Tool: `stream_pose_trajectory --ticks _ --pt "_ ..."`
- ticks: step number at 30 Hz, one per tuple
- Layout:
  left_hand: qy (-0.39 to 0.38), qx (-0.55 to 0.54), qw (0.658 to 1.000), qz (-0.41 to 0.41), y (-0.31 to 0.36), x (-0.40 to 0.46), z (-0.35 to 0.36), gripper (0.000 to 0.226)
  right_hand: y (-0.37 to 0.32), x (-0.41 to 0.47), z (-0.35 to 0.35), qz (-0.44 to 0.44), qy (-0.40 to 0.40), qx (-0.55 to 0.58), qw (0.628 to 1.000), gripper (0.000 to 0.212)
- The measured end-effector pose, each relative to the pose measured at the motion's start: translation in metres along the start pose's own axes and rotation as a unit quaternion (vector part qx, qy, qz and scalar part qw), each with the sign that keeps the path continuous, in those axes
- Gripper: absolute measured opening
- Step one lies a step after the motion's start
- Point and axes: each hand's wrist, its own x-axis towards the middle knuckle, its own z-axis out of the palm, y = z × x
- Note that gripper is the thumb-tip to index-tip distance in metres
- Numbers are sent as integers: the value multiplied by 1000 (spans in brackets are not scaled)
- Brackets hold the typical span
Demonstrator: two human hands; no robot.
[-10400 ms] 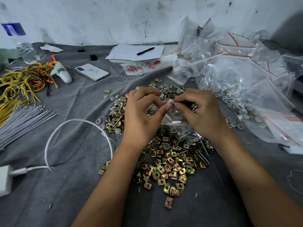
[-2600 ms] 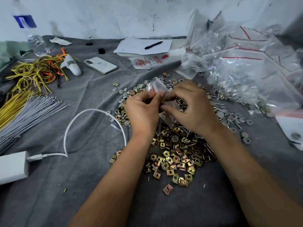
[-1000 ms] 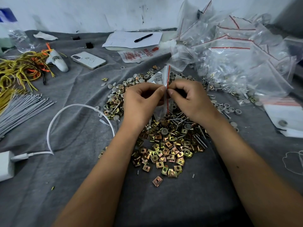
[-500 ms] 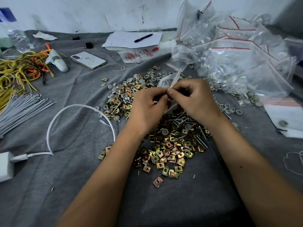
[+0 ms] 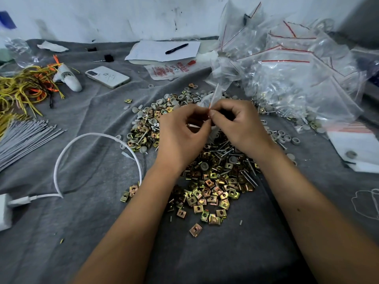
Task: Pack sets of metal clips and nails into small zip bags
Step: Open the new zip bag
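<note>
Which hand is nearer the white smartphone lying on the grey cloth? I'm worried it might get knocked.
Left. The left hand is on the phone's side of the small zip bag; the white smartphone lies beyond it, further left. The right hand is across the bag, farther away.

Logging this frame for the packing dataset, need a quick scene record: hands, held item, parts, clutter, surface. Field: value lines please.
left hand: left hand pinches the small zip bag at its red seal strip
right hand: right hand pinches the same strip, fingertips meeting the left's
bag contents: hidden by the hands
parts: metal clips heaped under the hands; screws and grey caps mixed in
bag pile: clear zip bags far right
clutter: phone, pen on paper, white cable, yellow wires
surface: grey cloth
</note>
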Motion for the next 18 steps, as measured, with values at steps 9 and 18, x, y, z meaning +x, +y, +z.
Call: stream_pose_trajectory --ticks 9,18 --pt "-30 -86 989 -115 -3 2 -2 10 0 0 -1 -8 -24 -7 1000 17" --pt "24 -162 973 -165 -5 2 0 19 -3 -2 6 13 4 -20 1000 35"
